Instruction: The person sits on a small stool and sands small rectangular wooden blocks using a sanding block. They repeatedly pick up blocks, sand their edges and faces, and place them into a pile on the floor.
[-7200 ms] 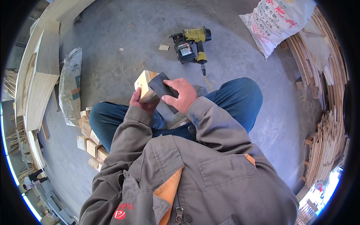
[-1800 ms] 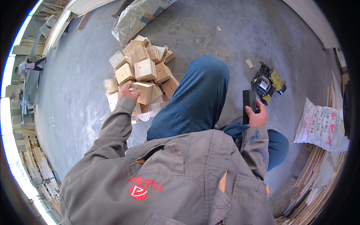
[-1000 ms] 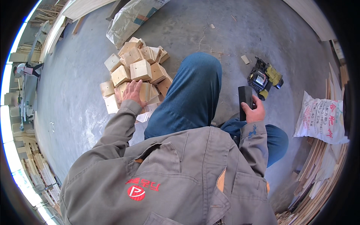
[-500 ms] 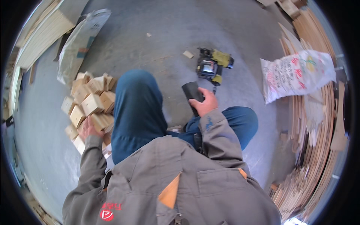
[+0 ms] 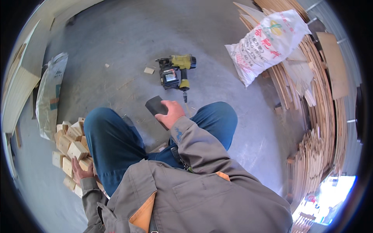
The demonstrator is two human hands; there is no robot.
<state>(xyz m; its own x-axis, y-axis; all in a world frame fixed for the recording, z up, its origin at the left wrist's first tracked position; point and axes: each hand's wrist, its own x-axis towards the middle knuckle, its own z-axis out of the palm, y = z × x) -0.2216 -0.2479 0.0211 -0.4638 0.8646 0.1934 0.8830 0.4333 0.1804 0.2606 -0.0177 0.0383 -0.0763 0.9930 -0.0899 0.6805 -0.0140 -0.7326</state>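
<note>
My right hand (image 5: 171, 112) grips a flat-faced dark grey block (image 5: 155, 104) between thumb and fingers, above the floor between my knees. What the block is made of I cannot tell. At my left side, wooden blocks (image 5: 77, 150) lie in a heap beside my left knee. My left hand (image 5: 82, 170) rests against the near side of that heap, its fingers apart. Just beyond the dark block, a yellow and black nail gun (image 5: 181, 61) lies on the floor, a hose fitting at its handle end.
A small wood offcut (image 5: 149, 70) lies left of the nail gun. A filled white sack (image 5: 268, 44) rests on stacked wood strips (image 5: 330, 105) at the right. Another white sack (image 5: 49, 97) and pale boards (image 5: 19, 93) stand at the left.
The view has swung to the right, so floor things appear further left. My right hand keeps hold of the dark block. My left hand stays at the wooden blocks.
</note>
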